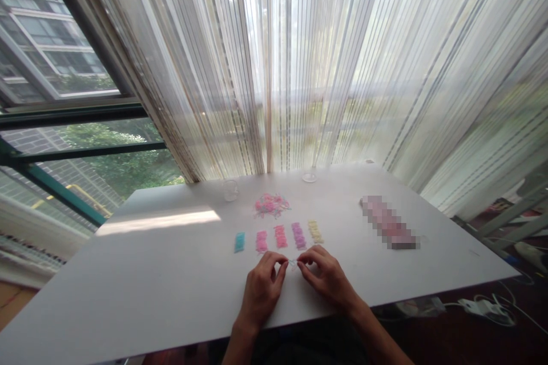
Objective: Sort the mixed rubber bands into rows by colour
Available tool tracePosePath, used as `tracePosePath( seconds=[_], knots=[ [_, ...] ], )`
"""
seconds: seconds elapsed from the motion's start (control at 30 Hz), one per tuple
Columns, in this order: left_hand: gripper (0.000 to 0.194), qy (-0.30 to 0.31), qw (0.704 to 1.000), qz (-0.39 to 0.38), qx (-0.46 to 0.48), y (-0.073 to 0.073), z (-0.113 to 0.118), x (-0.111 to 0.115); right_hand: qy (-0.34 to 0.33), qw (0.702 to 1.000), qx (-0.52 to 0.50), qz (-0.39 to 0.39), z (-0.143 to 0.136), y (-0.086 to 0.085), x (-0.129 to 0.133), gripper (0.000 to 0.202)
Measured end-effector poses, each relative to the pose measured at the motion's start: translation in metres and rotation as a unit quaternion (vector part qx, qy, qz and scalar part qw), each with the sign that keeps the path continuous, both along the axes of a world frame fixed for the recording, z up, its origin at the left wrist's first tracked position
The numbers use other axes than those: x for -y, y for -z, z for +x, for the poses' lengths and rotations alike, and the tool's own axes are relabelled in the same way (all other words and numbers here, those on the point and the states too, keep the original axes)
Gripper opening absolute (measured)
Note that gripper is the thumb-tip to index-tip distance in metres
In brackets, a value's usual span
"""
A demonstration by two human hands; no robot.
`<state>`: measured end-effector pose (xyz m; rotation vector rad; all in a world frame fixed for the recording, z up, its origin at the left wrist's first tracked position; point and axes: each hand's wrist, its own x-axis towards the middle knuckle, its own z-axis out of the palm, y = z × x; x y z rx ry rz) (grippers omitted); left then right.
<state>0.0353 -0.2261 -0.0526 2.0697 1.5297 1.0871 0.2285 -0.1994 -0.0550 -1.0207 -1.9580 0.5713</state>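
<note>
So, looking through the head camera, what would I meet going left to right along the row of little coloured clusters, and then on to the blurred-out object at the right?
Teal cluster → pink cluster → coral-pink cluster → purple cluster → pale yellow cluster → blurred-out pinkish object.

A: Background, quick. Behind the white surface (128, 291)?
B: Sheer striped curtain (299, 68), hanging in folds, daylight coming through.
A: Left side?
B: Window. Building (64, 40) outside, leafy tree (115, 145) lower down, green frame bar (68, 197) slanting across, yellow rail (81, 194) beyond it.
A: Lying on top, right part?
B: Pinkish oblong item (385, 219), set at a slant. Pixelated, can't tell what.
A: Lower right?
B: White plug block (488, 312) with looped white cables (528, 319), dark red floor (524, 345) under them. Grey rails (505, 228) above, blurred.
</note>
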Motion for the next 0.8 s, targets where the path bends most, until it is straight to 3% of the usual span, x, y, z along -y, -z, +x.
tracePosePath(
  seconds=[0.43, 0.8],
  knots=[
    [0.015, 0.03, 0.999, 0.009, 0.009, 0.0, -0.0006, 0.0002, -0.025, 0.999, -0.019, 0.005, 0.0, 0.0014, -0.0008, 0.01],
    [0.017, 0.013, 1.0, 0.02, -0.005, 0.0021, 0.0001, 0.0004, 0.029, 0.999, -0.025, 0.033, -0.001, 0.0014, -0.0008, 0.012]
  ],
)
